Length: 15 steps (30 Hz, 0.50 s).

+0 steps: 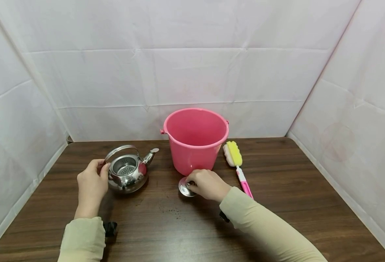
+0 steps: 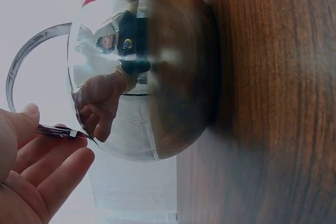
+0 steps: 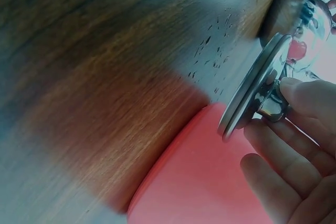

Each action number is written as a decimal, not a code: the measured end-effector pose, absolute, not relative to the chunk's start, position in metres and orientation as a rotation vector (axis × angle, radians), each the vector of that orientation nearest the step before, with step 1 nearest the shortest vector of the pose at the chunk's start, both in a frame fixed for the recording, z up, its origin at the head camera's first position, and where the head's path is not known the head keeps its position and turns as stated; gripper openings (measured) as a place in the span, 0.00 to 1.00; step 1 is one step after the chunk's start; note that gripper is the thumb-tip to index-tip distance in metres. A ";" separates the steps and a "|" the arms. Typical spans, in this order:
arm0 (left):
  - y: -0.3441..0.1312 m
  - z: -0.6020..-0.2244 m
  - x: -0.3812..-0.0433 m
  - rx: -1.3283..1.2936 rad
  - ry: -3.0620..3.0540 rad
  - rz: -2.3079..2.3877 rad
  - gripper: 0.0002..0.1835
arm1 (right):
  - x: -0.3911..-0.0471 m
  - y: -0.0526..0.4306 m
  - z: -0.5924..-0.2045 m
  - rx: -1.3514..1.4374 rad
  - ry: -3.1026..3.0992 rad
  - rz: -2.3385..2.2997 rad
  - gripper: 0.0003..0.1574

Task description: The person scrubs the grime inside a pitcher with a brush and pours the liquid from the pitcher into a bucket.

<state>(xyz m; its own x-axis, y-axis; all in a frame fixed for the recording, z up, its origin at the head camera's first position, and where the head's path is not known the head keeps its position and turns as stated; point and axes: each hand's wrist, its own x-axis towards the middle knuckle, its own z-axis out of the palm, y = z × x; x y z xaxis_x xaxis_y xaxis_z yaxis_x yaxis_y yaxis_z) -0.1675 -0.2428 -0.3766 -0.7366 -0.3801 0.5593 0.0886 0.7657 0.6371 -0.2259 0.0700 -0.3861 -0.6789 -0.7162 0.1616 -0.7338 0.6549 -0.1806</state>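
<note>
A shiny steel kettle stands lidless on the table at the left, a perforated strainer showing in its mouth and its spout pointing right. My left hand pinches the near end of the kettle's arched handle between thumb and fingers. In front of the bucket, my right hand pinches the small knob of the round steel lid. The right wrist view shows that lid edge-on, close over the tabletop.
A pink bucket stands at the back middle. To its right lies a brush with a yellow and white sponge head and a pink handle. Water drops dot the dark wooden table. White sheeting encloses the back and sides.
</note>
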 end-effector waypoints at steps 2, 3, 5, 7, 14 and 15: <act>-0.243 -0.377 -0.168 0.213 -2.246 -0.857 0.11 | -0.226 0.071 -0.387 1.221 -2.785 0.354 0.10; -0.243 -0.377 -0.168 0.211 -2.244 -0.856 0.10 | -0.227 0.072 -0.388 1.220 -2.785 0.350 0.10; -0.243 -0.377 -0.168 0.209 -2.241 -0.855 0.10 | -0.227 0.074 -0.388 1.218 -2.784 0.342 0.10; -0.243 -0.377 -0.168 0.208 -2.240 -0.855 0.10 | -0.227 0.075 -0.388 1.214 -2.789 0.333 0.10; -0.243 -0.377 -0.168 0.208 -2.239 -0.855 0.10 | -0.225 0.080 -0.385 1.171 -2.848 0.354 0.11; -0.243 -0.377 -0.168 0.208 -2.240 -0.854 0.11 | -0.225 0.080 -0.385 1.169 -2.850 0.356 0.11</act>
<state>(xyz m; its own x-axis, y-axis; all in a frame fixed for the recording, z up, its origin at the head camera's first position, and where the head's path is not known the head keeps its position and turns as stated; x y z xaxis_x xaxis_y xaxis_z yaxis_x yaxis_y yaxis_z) -0.1677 -0.2429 -0.3771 -0.7285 -0.3785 0.5710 0.0979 0.7674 0.6336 -0.2253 0.0803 -0.3851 -0.7150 -0.6881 0.1237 -0.6974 0.6895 -0.1956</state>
